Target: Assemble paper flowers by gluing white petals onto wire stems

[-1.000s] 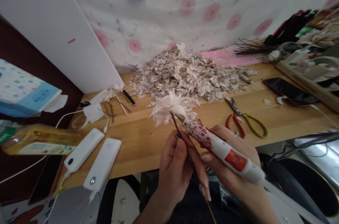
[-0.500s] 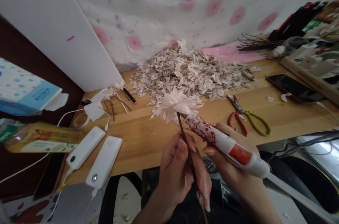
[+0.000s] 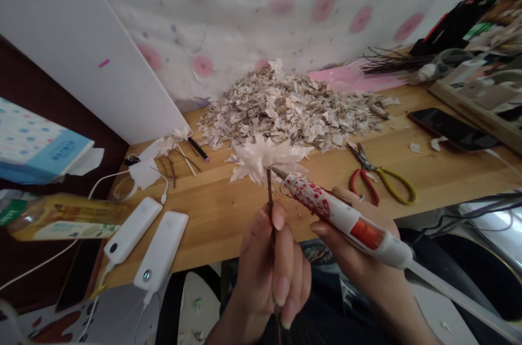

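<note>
In the head view my left hand (image 3: pixel 273 266) is closed around a thin brown twig (image 3: pixel 269 192). At the twig's top sits a white flower (image 3: pixel 267 157) with many pointed petals. My right hand (image 3: pixel 359 252) grips a white hot glue gun (image 3: pixel 326 203) with a red pattern, a reddish window and a white cord at its rear end. Its metal tip points at the base of the flower, close beside the twig; whether the two touch I cannot tell. Behind the flower rises a large pile of pale, papery petals (image 3: pixel 285 103).
Pliers (image 3: pixel 377 173) with red and yellow handles lie right of the glue gun. Farther right are a phone (image 3: pixel 452 128) and a wooden tray (image 3: pixel 468 111). On the left are two white power banks (image 3: pixel 161 250), a drink bottle (image 3: pixel 61 214) and a black pen (image 3: pixel 198 149).
My left hand has turned the twig, which now stands more upright, and its fingers have curled round it. The flower shifted slightly left. The glue gun's tip stays by the flower's base.
</note>
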A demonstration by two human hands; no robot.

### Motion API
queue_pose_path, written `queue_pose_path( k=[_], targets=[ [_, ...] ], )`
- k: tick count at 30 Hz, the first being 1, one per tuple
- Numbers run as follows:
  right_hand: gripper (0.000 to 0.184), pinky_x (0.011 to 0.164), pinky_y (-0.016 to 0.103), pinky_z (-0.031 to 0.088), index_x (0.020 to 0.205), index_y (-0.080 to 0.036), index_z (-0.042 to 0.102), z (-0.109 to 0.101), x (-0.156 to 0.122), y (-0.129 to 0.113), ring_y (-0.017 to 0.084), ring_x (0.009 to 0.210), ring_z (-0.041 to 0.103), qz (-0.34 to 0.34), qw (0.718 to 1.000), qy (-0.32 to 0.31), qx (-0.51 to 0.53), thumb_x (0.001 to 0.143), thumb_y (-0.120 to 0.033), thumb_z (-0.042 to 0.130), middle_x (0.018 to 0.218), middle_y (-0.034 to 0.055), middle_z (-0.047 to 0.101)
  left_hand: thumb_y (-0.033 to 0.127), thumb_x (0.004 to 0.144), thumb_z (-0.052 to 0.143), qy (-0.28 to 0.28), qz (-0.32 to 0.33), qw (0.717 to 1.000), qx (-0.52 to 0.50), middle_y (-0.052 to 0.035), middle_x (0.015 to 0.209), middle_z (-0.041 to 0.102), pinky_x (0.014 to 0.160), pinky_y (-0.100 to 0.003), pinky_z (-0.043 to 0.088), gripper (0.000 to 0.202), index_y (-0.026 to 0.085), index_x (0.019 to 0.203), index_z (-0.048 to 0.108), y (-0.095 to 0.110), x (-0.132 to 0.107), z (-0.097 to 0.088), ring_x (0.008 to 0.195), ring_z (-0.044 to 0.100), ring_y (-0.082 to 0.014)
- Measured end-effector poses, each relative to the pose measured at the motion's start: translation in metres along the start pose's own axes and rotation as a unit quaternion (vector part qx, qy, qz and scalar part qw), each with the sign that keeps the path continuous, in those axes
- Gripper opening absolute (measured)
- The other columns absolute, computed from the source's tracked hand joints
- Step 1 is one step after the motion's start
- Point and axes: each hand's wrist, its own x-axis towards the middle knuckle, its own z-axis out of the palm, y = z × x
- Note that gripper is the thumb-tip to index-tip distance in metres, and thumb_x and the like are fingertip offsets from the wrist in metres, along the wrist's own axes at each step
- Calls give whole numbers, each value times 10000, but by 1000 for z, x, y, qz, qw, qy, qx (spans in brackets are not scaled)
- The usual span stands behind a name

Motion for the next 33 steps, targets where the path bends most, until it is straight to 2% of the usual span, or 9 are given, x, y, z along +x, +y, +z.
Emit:
queue_pose_path(
  k=[3,8,11,15,20,23,29,33],
  targets=[
    [426,426,270,398,758,-226,505,0,1,1,146,462,528,-1,1000,-4,-3,1010,-569,506,602,-20,520,281,1103,224,-2,3,998,-63,138,421,352,320,-89,339,418,176,1069,627,1,-4,-4,192,215,-32],
    [400,434,266,385,736,-225,504,0,0,2,134,466,497,0,1000,9,9,1000,-520,557,610,-28,500,242,1075,374,42,-1,984,-172,152,430,425,249,-107,265,260,183,958,599,1,-8,-5,148,150,-14],
    [364,461,282,410,797,-221,558,0,0,2,153,502,536,-8,1000,13,4,1007,-517,544,647,-8,553,239,1072,384,59,2,977,-205,170,382,383,238,-92,241,270,192,906,591,2,-9,-2,119,131,-5],
    [338,461,287,397,830,-219,591,0,1,1,158,517,534,-7,1000,2,15,1009,-502,546,667,-1,571,264,1070,407,86,8,977,-196,190,324,303,223,-90,232,275,215,876,595,1,-11,-4,92,87,-17],
    [309,460,279,373,764,-226,538,-2,2,-1,141,505,498,29,998,-10,62,976,-436,617,645,-22,524,296,1058,439,132,33,982,-128,198,281,256,199,-153,173,253,246,858,586,0,-14,-8,87,28,-48],
    [323,452,274,351,732,-229,514,-3,2,-2,135,498,478,36,997,-16,73,974,-418,615,627,-27,504,325,1065,417,155,27,982,-102,196,271,238,198,-179,153,281,256,846,579,-1,-15,-10,93,1,-60],
    [333,461,257,350,737,-222,510,-3,4,-4,128,512,494,32,995,-22,97,981,-423,611,625,-30,505,293,1064,429,90,49,982,-161,194,298,337,217,-152,223,239,250,876,571,-3,-13,-10,91,86,-46],
    [318,462,259,365,745,-223,525,-2,5,-6,133,511,499,27,994,-29,104,978,-419,613,625,-26,521,310,1070,407,93,42,983,-151,189,309,333,216,-153,216,263,247,871,566,-4,-12,-8,92,93,-43]
  ],
)
